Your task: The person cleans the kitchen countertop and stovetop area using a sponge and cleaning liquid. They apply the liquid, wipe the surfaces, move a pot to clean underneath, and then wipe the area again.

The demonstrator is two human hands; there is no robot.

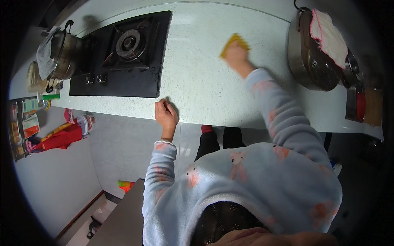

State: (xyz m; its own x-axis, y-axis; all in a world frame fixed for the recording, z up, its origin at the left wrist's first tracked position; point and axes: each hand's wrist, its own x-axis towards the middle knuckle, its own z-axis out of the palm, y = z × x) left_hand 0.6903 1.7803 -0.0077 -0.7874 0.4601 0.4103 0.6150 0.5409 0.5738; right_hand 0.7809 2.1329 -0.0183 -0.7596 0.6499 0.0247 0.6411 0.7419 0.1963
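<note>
My right hand (237,57) presses a yellow cleaning cloth (229,46) to the pale speckled countertop (200,77), right of the gas hob (147,78). Motion blurs both hand and cloth. At the counter's front edge, just below the hob's near corner, my left hand (166,113) rests with its fingers curled in. I see nothing in it, though the palm side is hidden. The hob is black glass with a round burner (128,44) and two knobs (95,79) at its front.
A rice cooker (300,58) with a pink-edged white cloth (329,37) on its lid stands at the right. On the hob's left sits a steel pot (69,55), partly covered by a pale cloth or sheet (46,58). Red fabric (61,136) hangs at the left wall.
</note>
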